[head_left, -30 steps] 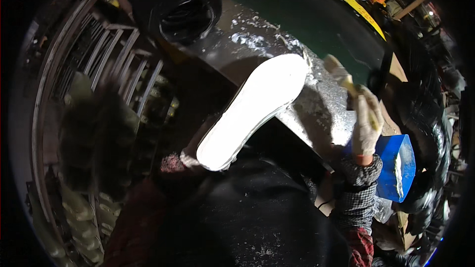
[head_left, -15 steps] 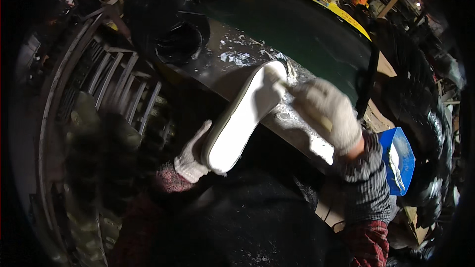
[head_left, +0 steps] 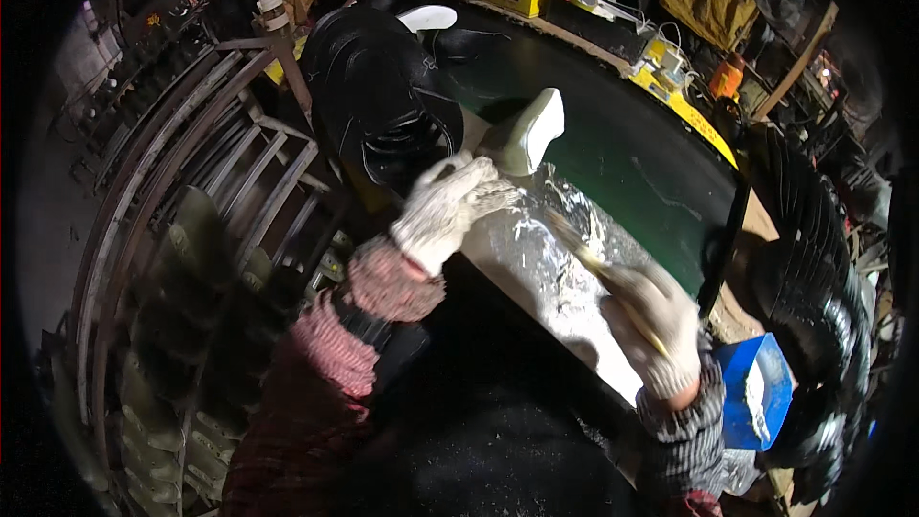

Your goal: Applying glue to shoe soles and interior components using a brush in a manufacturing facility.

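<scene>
Dark green worktop (head_left: 627, 182) backs a tilted white shoe sole (head_left: 542, 132) beside the white-gloved left hand (head_left: 448, 206), half-curled, hold unclear; the white-gloved right hand (head_left: 659, 325) closes round a slim pale-handled brush (head_left: 578, 245), best worked lightly.

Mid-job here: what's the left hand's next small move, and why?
Probably steady the white shoe sole with the left hand: it stands tilted, that hand is by its lower end, and the brush in the right hand is clear of it.

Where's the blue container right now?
In the head view's lower right, the blue container is just right of the grey sleeve, near the right hand.
</scene>
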`<act>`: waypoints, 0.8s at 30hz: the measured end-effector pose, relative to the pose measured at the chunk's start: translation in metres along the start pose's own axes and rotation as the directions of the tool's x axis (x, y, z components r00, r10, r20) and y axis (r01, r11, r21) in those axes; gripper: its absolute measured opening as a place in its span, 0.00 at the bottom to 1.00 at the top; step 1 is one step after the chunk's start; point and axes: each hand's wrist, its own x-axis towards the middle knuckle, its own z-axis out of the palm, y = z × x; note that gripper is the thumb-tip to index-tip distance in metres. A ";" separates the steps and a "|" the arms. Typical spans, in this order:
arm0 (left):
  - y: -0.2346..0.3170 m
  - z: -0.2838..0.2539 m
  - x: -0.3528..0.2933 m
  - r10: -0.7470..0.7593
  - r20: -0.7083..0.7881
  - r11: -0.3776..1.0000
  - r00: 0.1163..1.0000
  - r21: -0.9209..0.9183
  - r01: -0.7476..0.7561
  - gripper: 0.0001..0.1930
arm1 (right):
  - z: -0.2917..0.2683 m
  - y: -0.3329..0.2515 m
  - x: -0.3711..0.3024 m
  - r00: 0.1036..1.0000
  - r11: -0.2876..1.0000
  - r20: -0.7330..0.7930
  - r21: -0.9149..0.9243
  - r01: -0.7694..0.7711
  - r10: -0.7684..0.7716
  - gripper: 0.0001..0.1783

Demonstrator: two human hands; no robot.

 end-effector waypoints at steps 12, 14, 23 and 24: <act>0.119 -0.023 0.024 0.328 0.099 -0.586 0.939 0.802 0.120 0.23 | -0.028 -0.002 -0.138 0.557 0.509 -0.127 0.603 -0.614 0.821 0.12; 0.121 -0.014 0.032 0.345 0.053 -0.517 0.937 0.844 0.142 0.18 | -0.031 -0.009 -0.137 0.568 0.521 -0.135 0.607 -0.599 0.812 0.12; 0.089 0.008 0.038 0.162 0.164 -0.749 0.973 0.663 0.013 0.28 | -0.068 -0.022 -0.210 0.515 0.541 -0.257 0.649 -0.535 0.818 0.15; 0.074 0.009 0.041 0.170 0.257 -0.784 0.951 0.620 -0.027 0.27 | -0.071 -0.023 -0.225 0.499 0.570 -0.309 0.615 -0.544 0.810 0.15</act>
